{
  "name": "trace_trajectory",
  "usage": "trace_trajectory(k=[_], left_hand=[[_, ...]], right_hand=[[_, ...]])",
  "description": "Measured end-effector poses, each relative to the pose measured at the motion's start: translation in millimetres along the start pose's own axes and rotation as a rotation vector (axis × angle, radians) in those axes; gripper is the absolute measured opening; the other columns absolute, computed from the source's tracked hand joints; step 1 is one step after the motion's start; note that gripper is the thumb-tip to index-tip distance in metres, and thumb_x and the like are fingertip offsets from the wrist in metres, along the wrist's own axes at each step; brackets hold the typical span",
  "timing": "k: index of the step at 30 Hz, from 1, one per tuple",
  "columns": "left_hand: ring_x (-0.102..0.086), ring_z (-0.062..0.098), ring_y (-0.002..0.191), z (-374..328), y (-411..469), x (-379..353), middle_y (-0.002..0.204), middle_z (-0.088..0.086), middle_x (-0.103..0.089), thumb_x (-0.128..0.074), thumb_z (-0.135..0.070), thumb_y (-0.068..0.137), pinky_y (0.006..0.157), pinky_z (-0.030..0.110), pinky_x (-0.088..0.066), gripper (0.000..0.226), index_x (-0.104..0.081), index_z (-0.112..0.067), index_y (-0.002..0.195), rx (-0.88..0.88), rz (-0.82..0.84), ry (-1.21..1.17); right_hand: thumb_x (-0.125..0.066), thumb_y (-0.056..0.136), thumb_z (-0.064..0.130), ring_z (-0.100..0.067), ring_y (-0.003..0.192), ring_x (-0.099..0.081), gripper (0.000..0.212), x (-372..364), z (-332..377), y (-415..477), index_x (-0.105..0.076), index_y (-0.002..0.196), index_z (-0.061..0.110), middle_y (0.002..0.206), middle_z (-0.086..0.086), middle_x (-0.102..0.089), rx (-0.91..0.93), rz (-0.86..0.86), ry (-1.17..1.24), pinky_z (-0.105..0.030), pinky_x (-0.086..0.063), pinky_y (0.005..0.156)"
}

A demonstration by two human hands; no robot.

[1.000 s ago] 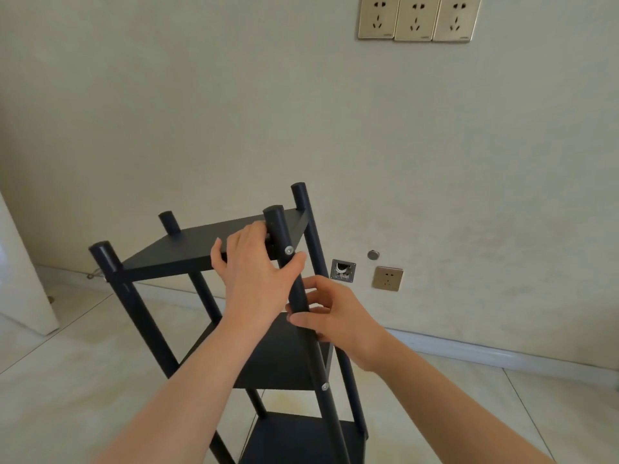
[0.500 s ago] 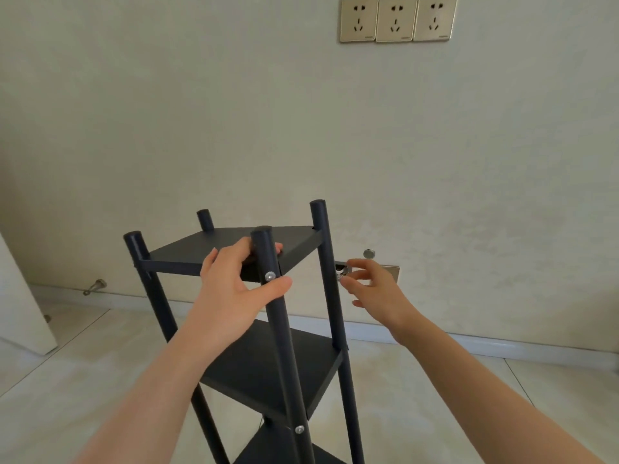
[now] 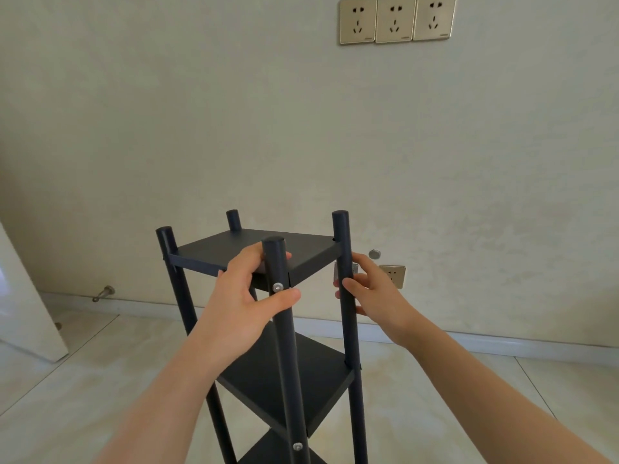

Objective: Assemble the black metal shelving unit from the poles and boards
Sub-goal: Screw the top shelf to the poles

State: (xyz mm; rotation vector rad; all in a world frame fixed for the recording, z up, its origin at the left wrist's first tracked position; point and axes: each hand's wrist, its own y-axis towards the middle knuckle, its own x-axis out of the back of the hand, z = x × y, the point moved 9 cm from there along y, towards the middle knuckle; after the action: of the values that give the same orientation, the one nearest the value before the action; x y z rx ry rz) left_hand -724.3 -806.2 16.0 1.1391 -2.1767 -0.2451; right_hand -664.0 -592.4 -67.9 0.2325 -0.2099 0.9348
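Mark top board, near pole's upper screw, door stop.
Black metal top board (image 3: 214,249): head view, top face.
Silver upper screw on near black pole (image 3: 277,287): head view, screw head.
Silver metal door stop (image 3: 106,291): head view, barrel.

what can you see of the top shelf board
The top board is a flat, matte black rectangle, metal by its look, with a turned-down edge. It sits level between four poles whose tops stand above it. A silver screw through the near pole fixes its near corner. The left hand grips that corner, fingers on top. The right hand holds the right pole, not the board.
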Motion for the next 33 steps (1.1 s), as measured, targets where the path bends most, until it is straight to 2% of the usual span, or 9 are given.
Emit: trace_trajectory(k=[2, 4, 7, 12, 17, 22, 27, 31, 33], left_hand=[[-0.051, -0.011, 0.106, -4, -1, -3, 0.124, -0.02, -0.054, -0.078, -0.018, 0.083, 0.075, 0.0, -0.04, 0.047, -0.056, -0.041, 0.117, -0.042, 0.007, -0.01], [-0.049, -0.014, 0.108, -7, -1, -7, 0.128, -0.028, -0.046, -0.079, -0.016, 0.082, 0.077, -0.006, -0.036, 0.045, -0.06, -0.033, 0.119, -0.068, 0.026, -0.034], [-0.049, -0.011, 0.111, -9, -1, -15, 0.129, -0.038, -0.041, -0.079, -0.015, 0.082, 0.078, -0.006, -0.035, 0.042, -0.061, -0.038, 0.113, -0.086, 0.055, -0.078], [-0.05, -0.009, 0.113, -17, 0, -28, 0.13, -0.033, -0.042, -0.078, -0.01, 0.082, 0.08, -0.005, -0.036, 0.042, -0.064, -0.036, 0.111, -0.128, 0.078, -0.136], [-0.042, -0.019, 0.122, -20, 2, -44, 0.137, -0.034, -0.037, -0.077, -0.008, 0.083, 0.086, -0.006, -0.032, 0.042, -0.064, -0.034, 0.113, -0.142, 0.113, -0.18], [-0.04, -0.021, 0.122, -20, 4, -55, 0.132, -0.039, -0.04, -0.074, -0.011, 0.086, 0.085, -0.007, -0.033, 0.044, -0.061, -0.036, 0.119, -0.146, 0.134, -0.195], [-0.043, -0.024, 0.12, -15, 7, -56, 0.125, -0.044, -0.053, -0.07, -0.014, 0.091, 0.089, -0.001, -0.035, 0.051, -0.054, -0.041, 0.131, -0.133, 0.188, -0.171], [-0.046, -0.016, 0.126, -5, 11, -44, 0.128, -0.033, -0.06, -0.067, -0.007, 0.092, 0.099, 0.011, -0.033, 0.048, -0.059, -0.036, 0.13, -0.109, 0.171, -0.172], [-0.049, -0.014, 0.125, 3, 10, -37, 0.126, -0.032, -0.062, -0.067, -0.004, 0.091, 0.101, 0.011, -0.033, 0.049, -0.061, -0.034, 0.13, -0.084, 0.136, -0.173]], right_hand=[[-0.047, 0.103, 0.016, -0.014, 0.093, -0.07, 0.038, 3, -2, -4, -0.043, 0.133, 0.039, 0.106, 0.004, -0.07, -0.009, -0.01, 0.017, -0.017, -0.054, 0.068], [-0.049, 0.103, 0.016, -0.016, 0.094, -0.07, 0.038, 9, -4, -11, -0.043, 0.132, 0.039, 0.106, 0.002, -0.07, -0.021, -0.02, 0.03, -0.017, -0.055, 0.067], [-0.05, 0.102, 0.015, -0.019, 0.097, -0.069, 0.038, 22, -5, -23, -0.043, 0.131, 0.038, 0.107, 0.0, -0.07, -0.03, -0.04, 0.039, -0.023, -0.057, 0.072], [-0.052, 0.101, 0.012, -0.022, 0.097, -0.069, 0.039, 49, -4, -47, -0.044, 0.131, 0.036, 0.107, -0.003, -0.07, -0.025, -0.089, 0.036, -0.044, -0.057, 0.091], [-0.056, 0.099, 0.011, -0.025, 0.097, -0.069, 0.036, 75, -3, -69, -0.051, 0.121, 0.039, 0.106, -0.008, -0.07, -0.039, -0.108, 0.127, -0.045, -0.056, 0.091], [-0.06, 0.097, 0.011, -0.025, 0.097, -0.069, 0.037, 94, -1, -83, -0.052, 0.117, 0.041, 0.107, -0.009, -0.069, -0.019, -0.143, 0.125, -0.049, -0.055, 0.093], [-0.065, 0.093, 0.011, -0.022, 0.095, -0.07, 0.041, 99, -5, -93, -0.053, 0.116, 0.043, 0.104, -0.005, -0.071, -0.013, -0.153, 0.113, -0.046, -0.059, 0.085], [-0.068, 0.091, 0.013, -0.014, 0.092, -0.071, 0.044, 87, -2, -98, -0.055, 0.105, 0.052, 0.1, 0.001, -0.071, 0.025, -0.1, 0.113, -0.029, -0.061, 0.067], [-0.07, 0.09, 0.015, -0.011, 0.091, -0.071, 0.042, 79, -2, -99, -0.054, 0.106, 0.051, 0.098, 0.003, -0.07, 0.02, -0.075, 0.1, -0.025, -0.059, 0.065]])
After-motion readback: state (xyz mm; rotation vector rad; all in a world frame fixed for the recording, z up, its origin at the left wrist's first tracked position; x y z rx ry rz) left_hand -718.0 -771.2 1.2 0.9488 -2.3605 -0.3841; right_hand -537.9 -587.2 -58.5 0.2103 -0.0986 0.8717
